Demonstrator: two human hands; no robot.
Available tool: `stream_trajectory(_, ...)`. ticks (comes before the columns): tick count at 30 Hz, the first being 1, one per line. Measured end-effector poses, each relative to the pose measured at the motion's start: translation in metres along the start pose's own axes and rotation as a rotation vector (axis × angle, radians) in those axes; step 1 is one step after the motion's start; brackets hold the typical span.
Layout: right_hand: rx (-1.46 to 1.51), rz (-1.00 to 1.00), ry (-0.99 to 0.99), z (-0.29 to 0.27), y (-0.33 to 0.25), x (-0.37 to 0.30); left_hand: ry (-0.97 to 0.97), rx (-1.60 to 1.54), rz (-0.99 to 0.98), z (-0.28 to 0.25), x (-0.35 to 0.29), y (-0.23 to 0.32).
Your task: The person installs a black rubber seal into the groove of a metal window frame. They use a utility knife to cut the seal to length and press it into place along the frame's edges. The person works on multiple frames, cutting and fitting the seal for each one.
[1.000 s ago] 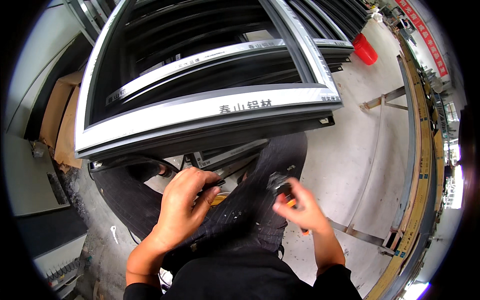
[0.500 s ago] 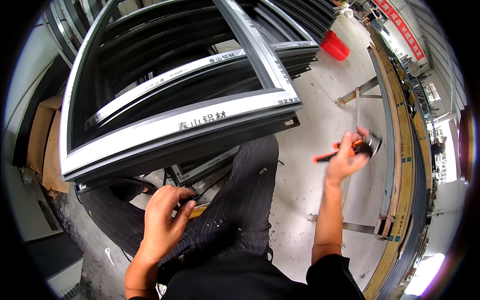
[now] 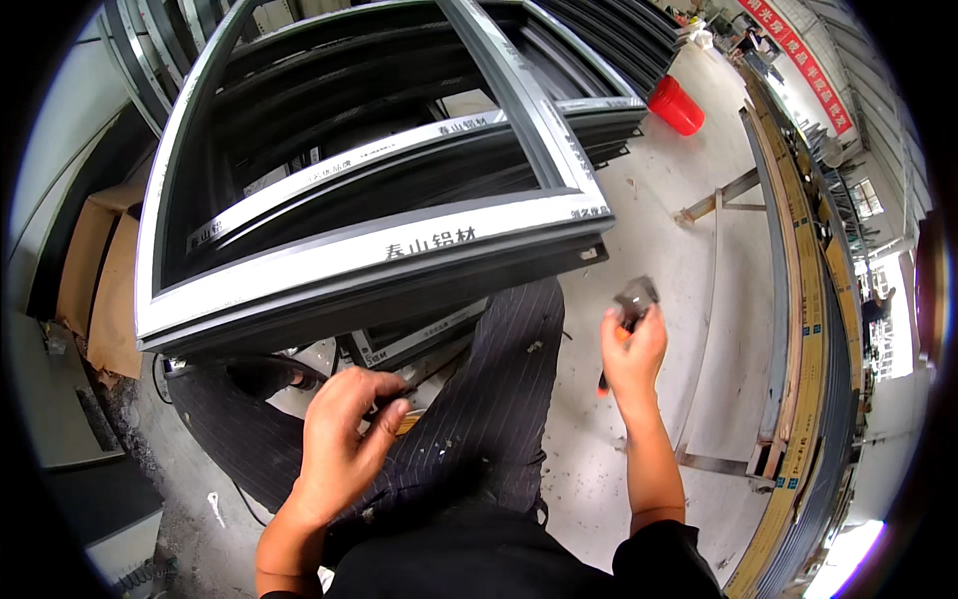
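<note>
Now that the right hand (image 3: 636, 357) has swung inward, its fingers grip an orange-and-black hand tool (image 3: 637, 297) over the floor (image 3: 589, 439), nearer the left hand (image 3: 342, 431). That one pinches a small dark piece (image 3: 401, 391).

A red bucket (image 3: 677, 106) sits on the pale, speckled floor (image 3: 579, 479) at the upper right. Long bars (image 3: 806, 260), some with yellow faces, run down the right side on a metal rack (image 3: 726, 464), beneath a red banner (image 3: 798, 60). Brown cardboard (image 3: 115, 299) leans at the left; a white scrap (image 3: 216, 507) lies lower down.
</note>
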State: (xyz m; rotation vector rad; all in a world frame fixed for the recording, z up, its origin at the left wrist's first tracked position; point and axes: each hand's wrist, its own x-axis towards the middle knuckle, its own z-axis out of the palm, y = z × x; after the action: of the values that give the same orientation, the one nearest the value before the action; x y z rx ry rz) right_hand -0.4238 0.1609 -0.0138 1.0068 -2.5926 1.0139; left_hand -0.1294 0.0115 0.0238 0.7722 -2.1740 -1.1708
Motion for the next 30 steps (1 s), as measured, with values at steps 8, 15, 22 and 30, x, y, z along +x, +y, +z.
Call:
stream_trajectory(8,-0.014,-0.405,-0.888,0.010,-0.022,-0.147,0.101,0.016,0.120,0.012,0.012,0.007)
stream_trajectory(15,0.040,-0.403,-1.119,0.003,-0.014,-0.124,0.266,0.358,0.391,0.019,0.035,0.013)
stream_trajectory(22,0.077,-0.433,-0.904,0.019,-0.028,-0.093,0.230,0.665,0.571,0.030,0.069,-0.007)
stream_trajectory(30,0.528,-0.276,-0.677,0.056,-0.067,-0.041,0.277,0.829,0.589,0.042,0.068,-0.021)
